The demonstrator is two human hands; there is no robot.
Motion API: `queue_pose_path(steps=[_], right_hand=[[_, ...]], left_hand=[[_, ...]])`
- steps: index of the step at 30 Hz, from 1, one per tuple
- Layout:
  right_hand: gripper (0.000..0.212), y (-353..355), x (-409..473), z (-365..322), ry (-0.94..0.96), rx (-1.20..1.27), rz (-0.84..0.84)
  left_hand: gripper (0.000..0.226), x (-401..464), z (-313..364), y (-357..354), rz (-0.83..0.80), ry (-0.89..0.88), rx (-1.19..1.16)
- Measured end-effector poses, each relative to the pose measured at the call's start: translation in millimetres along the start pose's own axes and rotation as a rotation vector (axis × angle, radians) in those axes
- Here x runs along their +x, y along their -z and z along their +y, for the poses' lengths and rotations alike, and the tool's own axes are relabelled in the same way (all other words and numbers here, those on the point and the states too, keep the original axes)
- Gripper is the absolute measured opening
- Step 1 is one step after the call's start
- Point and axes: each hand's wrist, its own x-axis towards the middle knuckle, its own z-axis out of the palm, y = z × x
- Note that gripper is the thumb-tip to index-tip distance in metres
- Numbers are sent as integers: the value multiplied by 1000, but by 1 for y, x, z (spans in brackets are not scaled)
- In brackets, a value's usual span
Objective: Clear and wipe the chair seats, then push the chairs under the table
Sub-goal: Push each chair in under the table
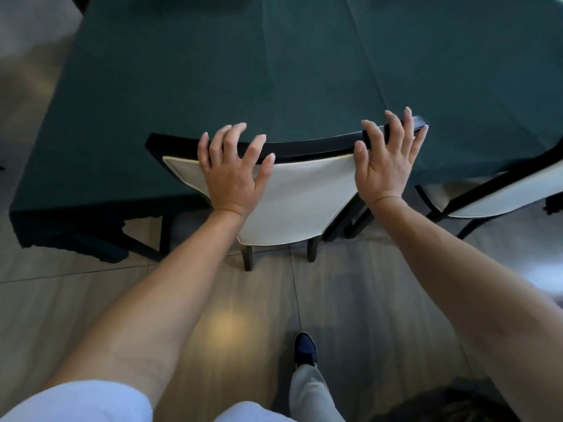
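Observation:
A chair with a black frame and a cream padded back stands right against the table, which is draped in a dark green cloth. Its seat is hidden under the table. My left hand lies on the left part of the chair's top rail, fingers spread over the black edge. My right hand rests flat on the right end of the same rail, fingers apart and pointing forward. Neither hand curls around the rail.
A second chair of the same kind stands at the right, partly under the table. The green cloth hangs low at the table's left corner. My foot in a dark shoe is on the tiled floor behind the chair.

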Motion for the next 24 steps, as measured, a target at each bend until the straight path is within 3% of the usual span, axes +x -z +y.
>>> queue_pose_path(steps=[9,19,24], right_hand=[[48,4,21,29,220,13,-2],[43,17,17,23,207,97,-88],[50,37,31,19,200,23,-260]], left_hand=[[33,2,7,12,-49,35,24],[51,12,12,50,-476,70,86],[62,35,19,68,-646,132,101]])
